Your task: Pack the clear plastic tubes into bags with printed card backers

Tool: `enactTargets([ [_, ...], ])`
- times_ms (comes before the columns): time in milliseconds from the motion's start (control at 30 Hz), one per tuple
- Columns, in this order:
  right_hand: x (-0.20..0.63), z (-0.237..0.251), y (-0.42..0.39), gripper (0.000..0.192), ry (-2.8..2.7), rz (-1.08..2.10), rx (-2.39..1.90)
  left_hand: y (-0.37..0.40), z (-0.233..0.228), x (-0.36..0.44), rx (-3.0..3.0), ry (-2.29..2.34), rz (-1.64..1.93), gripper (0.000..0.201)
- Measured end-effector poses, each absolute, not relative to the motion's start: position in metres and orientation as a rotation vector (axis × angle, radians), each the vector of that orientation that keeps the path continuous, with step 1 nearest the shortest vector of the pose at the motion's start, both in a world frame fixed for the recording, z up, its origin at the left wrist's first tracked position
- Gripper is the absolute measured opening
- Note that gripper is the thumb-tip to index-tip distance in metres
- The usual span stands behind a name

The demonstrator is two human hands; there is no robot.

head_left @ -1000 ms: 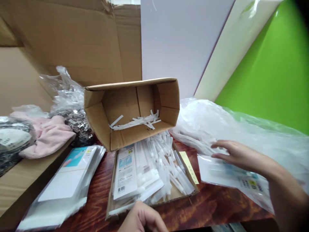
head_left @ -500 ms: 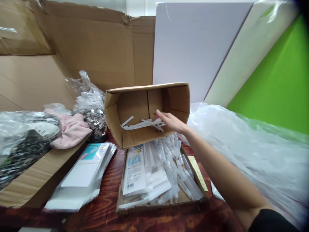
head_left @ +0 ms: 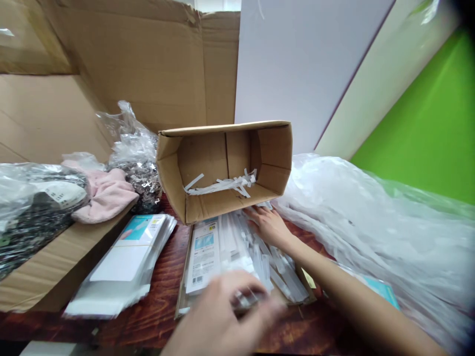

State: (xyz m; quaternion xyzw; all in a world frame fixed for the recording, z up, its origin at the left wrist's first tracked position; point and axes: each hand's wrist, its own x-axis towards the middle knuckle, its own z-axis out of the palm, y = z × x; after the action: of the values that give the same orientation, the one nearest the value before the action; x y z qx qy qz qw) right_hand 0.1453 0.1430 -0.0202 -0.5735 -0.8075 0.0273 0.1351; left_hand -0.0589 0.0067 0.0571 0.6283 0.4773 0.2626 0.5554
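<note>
Head view: your right hand [head_left: 267,223] lies palm-down, fingers loosely spread, on the heap of clear packets [head_left: 256,252] filling the flat cardboard tray [head_left: 181,296], just below the mouth of the tipped box [head_left: 222,165] that holds white paper strips [head_left: 226,184]. Your left hand [head_left: 222,316] is at the tray's near edge, blurred, fingers curled toward something small and clear; whether it grips it, you cannot tell. A stack of sleeved cards [head_left: 126,262] lies left of the tray, crumpled plastic sheeting [head_left: 371,217] right.
</note>
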Motion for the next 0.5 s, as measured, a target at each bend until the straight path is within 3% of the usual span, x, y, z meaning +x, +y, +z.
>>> enactTargets([
  [67,0.145,-0.027,0.148,0.032,-2.366,0.1,-1.599,0.028,0.047,-0.066,1.716,1.707,0.77,0.041],
  [167,0.148,-0.03,0.143,0.031,-2.356,0.109,-1.513,0.044,0.026,-0.068,1.798,1.969,0.503,0.055],
  [400,0.168,-0.018,0.105,0.022,-2.08,0.061,-1.289,0.012,0.022,-0.055,1.846,1.943,0.495,0.034],
  [500,0.177,-0.001,0.086,0.018,-1.906,0.053,-1.216,0.005,0.036,-0.073,1.75,1.974,0.809,0.021],
])
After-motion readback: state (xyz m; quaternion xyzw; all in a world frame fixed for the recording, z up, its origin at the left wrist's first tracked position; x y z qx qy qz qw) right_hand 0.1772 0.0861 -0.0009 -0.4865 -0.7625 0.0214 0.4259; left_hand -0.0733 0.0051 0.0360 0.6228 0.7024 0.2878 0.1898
